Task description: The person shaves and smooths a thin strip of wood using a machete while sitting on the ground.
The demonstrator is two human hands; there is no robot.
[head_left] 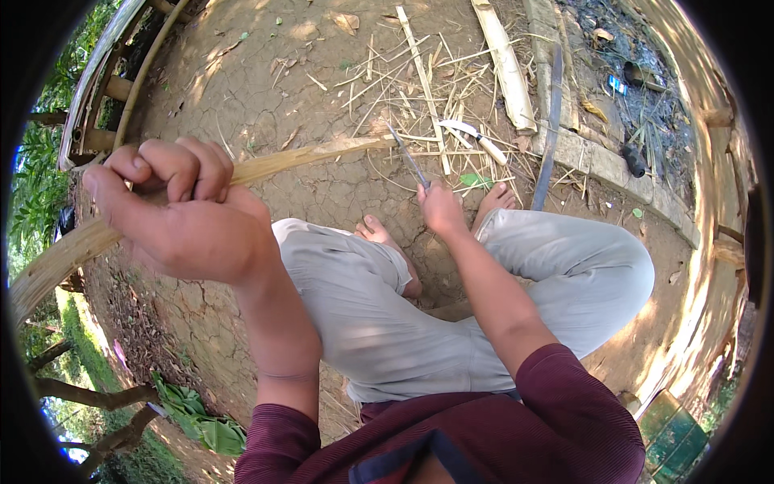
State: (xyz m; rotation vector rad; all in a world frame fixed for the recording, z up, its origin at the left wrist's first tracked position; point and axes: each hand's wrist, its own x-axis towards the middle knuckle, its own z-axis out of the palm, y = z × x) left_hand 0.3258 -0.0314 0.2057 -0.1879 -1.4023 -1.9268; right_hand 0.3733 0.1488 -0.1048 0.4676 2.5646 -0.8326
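Observation:
My left hand [189, 218] is wrapped round a long, pale wooden strip [302, 155], raised on the left. The strip slants from the left rim to the middle, where its thinner, whittled end lies close to the knife's tip. My right hand [443, 210] is closed on a knife in front of my right shin; its narrow dark blade [408, 155] points up and left. The knife's handle is hidden in my fist. On the ground just beyond that hand lies another knife [488, 149] with a curved blade and a pale handle.
Thin shavings [403, 81] and split sticks litter the dirt. A wider split piece [506, 68] and a long grey flat blade [550, 133] lie to the right, beside a low kerb [621, 169]. Wooden railings stand at both sides. Green leaves [201, 415] lie at lower left.

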